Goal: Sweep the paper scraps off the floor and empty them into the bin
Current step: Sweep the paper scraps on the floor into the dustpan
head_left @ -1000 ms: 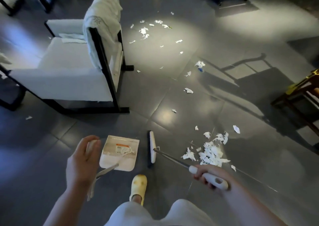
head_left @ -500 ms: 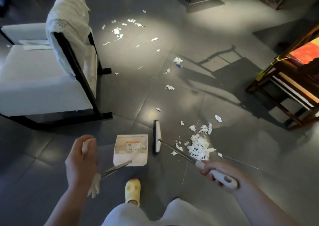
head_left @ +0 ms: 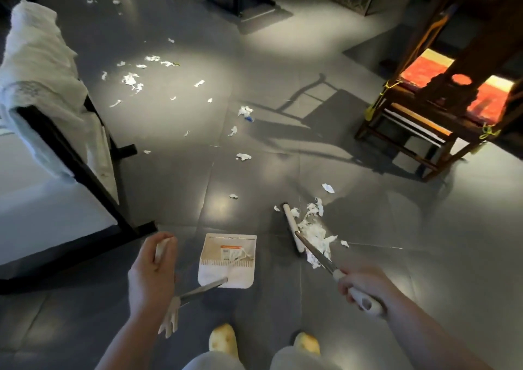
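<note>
Sweeping scraps (head_left: 314, 229) | broom (head_left: 291, 228) gripped by right hand (head_left: 363, 287), dustpan (head_left: 227, 259) handle by left hand (head_left: 152, 276) | pile, right of dustpan, is best drawn leftward, bristles kept low.

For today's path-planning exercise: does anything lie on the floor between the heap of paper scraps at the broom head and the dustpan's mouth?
Nothing visible blocks it. The scrap pile lies against the right side of the broom head, and only bare grey floor separates the broom head from the dustpan. The dustpan's mouth, however, faces away from the person, not toward the pile.
</note>
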`<state>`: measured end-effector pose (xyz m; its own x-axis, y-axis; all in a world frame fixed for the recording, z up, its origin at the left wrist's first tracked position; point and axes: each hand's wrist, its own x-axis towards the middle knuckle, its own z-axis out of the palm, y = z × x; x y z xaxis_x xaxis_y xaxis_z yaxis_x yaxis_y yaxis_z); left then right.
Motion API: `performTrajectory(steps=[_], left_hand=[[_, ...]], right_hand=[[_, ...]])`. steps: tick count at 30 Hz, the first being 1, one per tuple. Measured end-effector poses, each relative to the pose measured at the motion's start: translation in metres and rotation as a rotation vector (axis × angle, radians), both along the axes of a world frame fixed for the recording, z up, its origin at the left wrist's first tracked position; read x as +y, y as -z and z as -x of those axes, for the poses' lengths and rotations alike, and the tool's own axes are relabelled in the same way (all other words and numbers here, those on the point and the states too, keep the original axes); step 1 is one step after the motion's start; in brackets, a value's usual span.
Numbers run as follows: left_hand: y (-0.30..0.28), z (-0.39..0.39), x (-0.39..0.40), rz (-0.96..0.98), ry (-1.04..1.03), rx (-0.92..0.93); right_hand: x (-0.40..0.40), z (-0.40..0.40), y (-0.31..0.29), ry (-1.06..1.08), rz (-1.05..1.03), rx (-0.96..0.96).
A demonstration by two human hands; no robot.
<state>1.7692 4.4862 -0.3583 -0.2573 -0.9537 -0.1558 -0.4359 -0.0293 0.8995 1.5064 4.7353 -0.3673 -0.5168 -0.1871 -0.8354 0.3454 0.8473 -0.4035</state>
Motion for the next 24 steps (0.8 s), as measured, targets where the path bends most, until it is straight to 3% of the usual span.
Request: performTrajectory(steps=[5,8,17,24], left_hand=[[0.002,0.002,-0.028,0.006,0.08,-0.009],[-0.002,0.0,-0.043,0.016,0.133,-0.015],[-0.002,-0.01,-0.08,0.041,0.126,-0.005],[0.009,0.003,-0.106,0.022,-0.007,-0.03]], right_hand=[[0.024,-0.013,0.01,0.323,0.161,-0.19],[0.023,-0.023,0.02,0.395,0.17,-0.285],[-0.056,-0.04,-0.008,0.092,0.035,-0.006],[-0.099,0.01,-0.005,0.24,0.212,-0.223]])
